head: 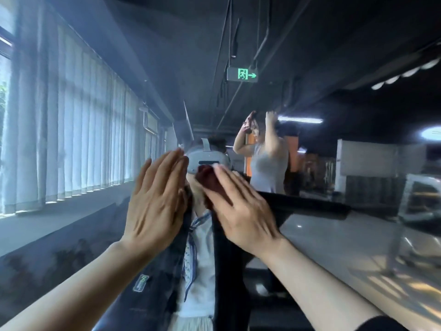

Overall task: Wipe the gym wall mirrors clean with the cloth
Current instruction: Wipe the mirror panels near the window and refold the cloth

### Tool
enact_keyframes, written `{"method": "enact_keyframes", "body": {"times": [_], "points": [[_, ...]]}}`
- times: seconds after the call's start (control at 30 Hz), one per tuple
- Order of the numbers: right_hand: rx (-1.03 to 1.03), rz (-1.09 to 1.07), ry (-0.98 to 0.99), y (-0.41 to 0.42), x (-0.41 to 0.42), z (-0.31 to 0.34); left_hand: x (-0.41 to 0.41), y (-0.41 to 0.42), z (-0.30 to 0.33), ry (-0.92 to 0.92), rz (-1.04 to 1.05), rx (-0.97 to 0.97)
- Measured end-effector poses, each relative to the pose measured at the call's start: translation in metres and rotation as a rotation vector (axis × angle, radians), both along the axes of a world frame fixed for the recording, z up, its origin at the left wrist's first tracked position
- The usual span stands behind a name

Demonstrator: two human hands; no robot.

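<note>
Mirror: the wall mirror (310, 56) filled nearly the whole view, its glass hazy on the left and darker on the right.
Left hand: the left hand (155, 199) was flat against the glass, fingers straight and pressed together, holding nothing.
Right hand: the right hand (241, 206) lay with straight fingers slightly spread over a dark reddish cloth (208, 179), pressing it to the mirror.
Cloth: it showed only past the fingertips of the right hand, just right of the left hand's fingertips; the rest was hidden under the palm.
In the way: both hands and forearms covered the middle of the glass, including most of the reflected headset (207, 158).
Reflections: vertical blinds (71, 130) ran along the left; a green exit sign (242, 74) hung from the dark ceiling; a second person (267, 168) in a grey top stood behind with both arms raised.
Lower right: a pale glossy surface (346, 247), blurred.
</note>
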State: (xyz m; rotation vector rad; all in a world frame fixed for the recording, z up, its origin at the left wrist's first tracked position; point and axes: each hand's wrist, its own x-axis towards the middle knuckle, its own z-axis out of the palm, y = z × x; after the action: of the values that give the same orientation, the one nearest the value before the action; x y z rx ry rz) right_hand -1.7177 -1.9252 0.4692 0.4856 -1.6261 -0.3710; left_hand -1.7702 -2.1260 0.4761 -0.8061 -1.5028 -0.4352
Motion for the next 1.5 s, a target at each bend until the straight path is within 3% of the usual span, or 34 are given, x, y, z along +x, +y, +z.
{"method": "enact_keyframes", "body": {"times": [0.07,0.17,0.23,0.37,0.47,0.53,0.6,0.67,0.8,0.87,1.0,1.13,1.33,1.43,1.5], "points": [[-0.298,-0.083,0.156,0.055,0.020,0.005,-0.004,0.008,0.007,0.003,0.054,-0.076],[-0.937,-0.055,0.322,0.100,0.036,0.040,-0.007,0.016,0.019,-0.005,0.113,-0.094],[-1.031,-0.038,0.358,0.089,0.030,0.072,-0.006,0.019,0.023,0.018,0.146,-0.094],[-0.697,-0.051,0.367,0.007,-0.012,0.106,-0.005,0.015,0.030,0.070,0.215,-0.100],[-0.346,0.000,0.193,-0.045,-0.030,0.091,0.007,0.011,0.045,0.082,0.144,-0.036],[-0.122,0.057,0.040,-0.039,-0.023,0.077,0.016,0.011,0.055,0.083,0.077,0.040],[-0.087,0.040,0.055,-0.003,-0.008,0.070,0.020,0.015,0.066,0.084,0.058,0.073],[-0.314,-0.063,0.210,0.056,0.010,0.066,0.019,0.020,0.077,0.096,0.068,0.043],[-1.107,-0.051,0.436,0.155,0.054,0.080,0.010,0.031,0.099,0.105,0.107,-0.072],[-1.209,-0.079,0.409,0.165,0.058,0.099,0.006,0.036,0.106,0.088,0.131,-0.093],[-0.994,-0.060,0.447,0.135,0.036,0.163,0.001,0.032,0.116,0.104,0.159,-0.066],[-0.736,-0.011,0.424,0.049,-0.005,0.210,-0.008,0.018,0.127,0.102,0.165,-0.003],[-0.330,0.043,0.310,-0.056,-0.047,0.190,-0.009,0.009,0.137,0.069,0.188,0.075],[-0.220,0.116,0.074,-0.046,-0.033,0.181,0.001,0.024,0.142,0.085,0.149,0.089],[-0.264,0.129,0.164,-0.011,-0.018,0.180,0.009,0.038,0.149,0.132,0.134,0.081]]}}
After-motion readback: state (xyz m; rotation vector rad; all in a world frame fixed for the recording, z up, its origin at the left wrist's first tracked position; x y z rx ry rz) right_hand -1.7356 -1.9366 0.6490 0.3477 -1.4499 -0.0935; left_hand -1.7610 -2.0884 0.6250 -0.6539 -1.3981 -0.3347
